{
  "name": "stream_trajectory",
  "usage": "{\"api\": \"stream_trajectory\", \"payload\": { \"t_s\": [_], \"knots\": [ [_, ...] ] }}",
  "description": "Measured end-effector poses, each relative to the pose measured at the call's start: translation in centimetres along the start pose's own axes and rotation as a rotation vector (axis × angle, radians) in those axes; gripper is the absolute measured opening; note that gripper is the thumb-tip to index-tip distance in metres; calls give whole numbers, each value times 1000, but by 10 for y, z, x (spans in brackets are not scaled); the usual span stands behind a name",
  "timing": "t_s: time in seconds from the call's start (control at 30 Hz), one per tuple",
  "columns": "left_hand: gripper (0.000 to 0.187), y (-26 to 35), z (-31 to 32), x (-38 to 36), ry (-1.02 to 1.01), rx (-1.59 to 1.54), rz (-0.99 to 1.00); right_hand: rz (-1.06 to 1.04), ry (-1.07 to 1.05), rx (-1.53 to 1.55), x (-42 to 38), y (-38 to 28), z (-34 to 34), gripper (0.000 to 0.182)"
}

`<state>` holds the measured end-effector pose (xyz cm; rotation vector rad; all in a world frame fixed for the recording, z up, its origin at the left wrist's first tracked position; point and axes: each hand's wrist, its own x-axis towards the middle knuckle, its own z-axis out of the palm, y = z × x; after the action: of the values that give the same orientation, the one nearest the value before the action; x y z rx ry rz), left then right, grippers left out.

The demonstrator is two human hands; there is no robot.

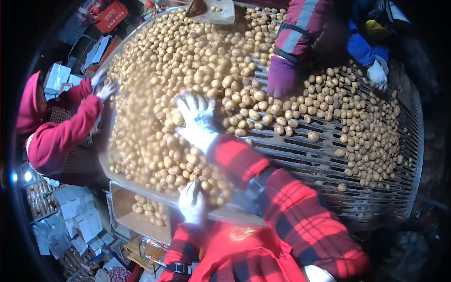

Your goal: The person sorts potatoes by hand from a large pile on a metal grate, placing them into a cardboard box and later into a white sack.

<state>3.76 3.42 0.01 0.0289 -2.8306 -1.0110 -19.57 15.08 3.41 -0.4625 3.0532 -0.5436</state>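
A large heap of potatoes [155, 89] spreads over a slatted metal sorting table [300, 155]. My right hand [197, 120], in a white glove, reaches across and lies on the heap with its fingers spread. Close to the table's near edge, my left hand [190, 207], also white-gloved, is closed around a dark potato [196, 186], its details blurred. More potatoes lie just right of that hand. Red-and-black plaid sleeves cover both my arms.
A person in a dark red hood [61, 127] reaches in from the left. A purple-gloved hand [281, 77] and another white-gloved hand [377, 74] work at the far side. Below the table edge, a box [124, 211] holds potatoes. A metal scoop-like plate [213, 11] lies at the top.
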Motion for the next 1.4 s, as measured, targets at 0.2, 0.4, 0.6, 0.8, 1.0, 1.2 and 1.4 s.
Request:
{"api": "stream_trajectory", "payload": {
  "t_s": [0.2,0.4,0.6,0.8,1.0,1.2,1.4],
  "knots": [
    [29,2,2,2,36,71,73,-35,238,73,-84,106,-36,65],
    [37,12,-2,4,-4,-1,-31,150,191,-244,-163,154,-3,74],
    [39,1,0,-1,-50,26,11,381,613,50,-240,307,-93,55],
    [48,18,-1,8,-46,206,245,854,508,-469,-365,566,-175,61],
    [47,9,4,5,-24,247,129,834,643,9,-336,526,-160,61],
    [40,9,4,7,-35,270,135,639,720,62,-310,438,-105,59],
    [54,-2,4,1,-113,180,46,623,627,115,-247,327,-78,61]
  ]
}}
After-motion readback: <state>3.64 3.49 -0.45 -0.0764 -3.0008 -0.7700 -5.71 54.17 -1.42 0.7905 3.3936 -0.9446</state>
